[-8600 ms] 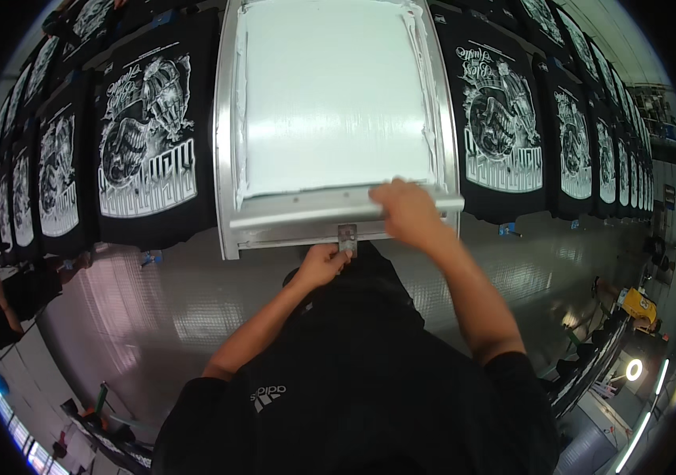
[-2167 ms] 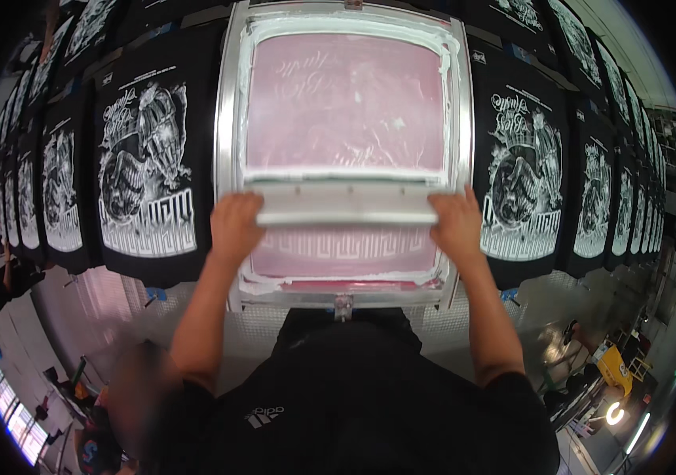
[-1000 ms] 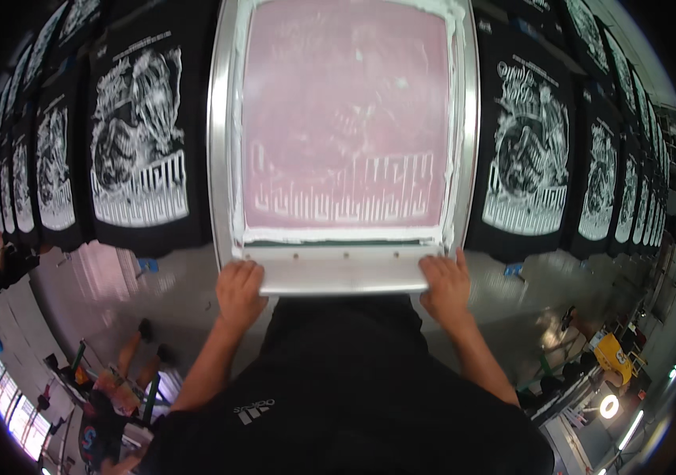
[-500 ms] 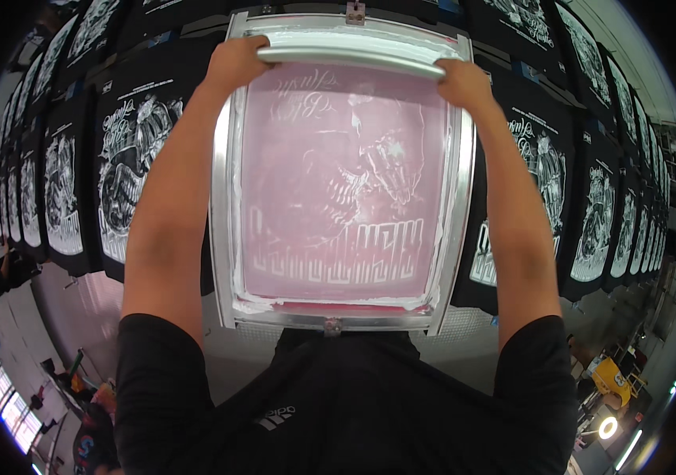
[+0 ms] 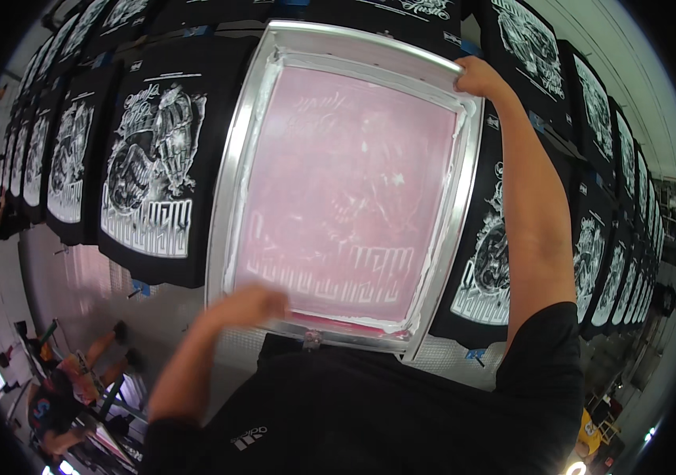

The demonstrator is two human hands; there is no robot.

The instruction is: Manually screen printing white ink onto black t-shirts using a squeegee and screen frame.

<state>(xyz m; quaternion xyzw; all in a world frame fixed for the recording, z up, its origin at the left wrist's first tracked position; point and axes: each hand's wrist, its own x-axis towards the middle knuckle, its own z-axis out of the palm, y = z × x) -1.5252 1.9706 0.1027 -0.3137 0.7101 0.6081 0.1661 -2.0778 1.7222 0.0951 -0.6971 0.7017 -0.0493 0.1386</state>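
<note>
A screen-printing frame (image 5: 231, 186) with metal sides and pink mesh (image 5: 338, 182) lies skewed in front of me. Its mesh carries faint lettering and a figure, and white ink is smeared along the inner edges. My right hand (image 5: 480, 77) is closed at the frame's far right corner. Near the front left corner is my left hand (image 5: 255, 307), smeared by motion; its fingers cannot be read, nor whether it touches the frame. The silver squeegee cannot be made out apart from the frame's far rail.
Black shirts with white prints lie in rows on both sides, the closest being a left shirt (image 5: 152, 166) and a right shirt (image 5: 484, 261). A small clamp (image 5: 312, 339) sits at the frame's near edge. Other people are at the lower left, including one in a dark shirt (image 5: 51, 408).
My left hand has left the squeegee and come down to the frame's near left. My right hand has shifted to the far right corner. The frame looks turned and larger in view.
</note>
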